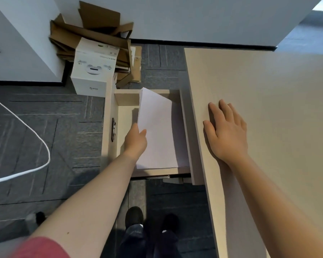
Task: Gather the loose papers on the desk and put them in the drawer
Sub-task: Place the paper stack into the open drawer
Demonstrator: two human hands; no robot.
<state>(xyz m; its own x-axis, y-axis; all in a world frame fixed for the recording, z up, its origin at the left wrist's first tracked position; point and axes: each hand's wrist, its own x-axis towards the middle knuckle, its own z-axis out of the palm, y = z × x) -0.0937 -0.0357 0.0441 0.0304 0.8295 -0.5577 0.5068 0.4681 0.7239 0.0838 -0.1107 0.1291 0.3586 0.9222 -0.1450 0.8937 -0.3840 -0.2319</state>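
Observation:
A stack of white papers (157, 127) lies tilted inside the open beige drawer (125, 101), its far corner lifted above the drawer's back wall. My left hand (136, 140) pinches the stack's left edge, thumb on top. My right hand (226, 131) rests flat, fingers spread, on the beige desk (272, 101) near its left edge, right of the drawer. No loose papers show on the visible desk surface.
A white product box (92, 69) and flattened cardboard (93, 30) stand on the grey carpet beyond the drawer. A white cable (35, 135) curves across the floor at left. A dark handle (113, 129) sits on the drawer front. My feet (151, 220) stand below.

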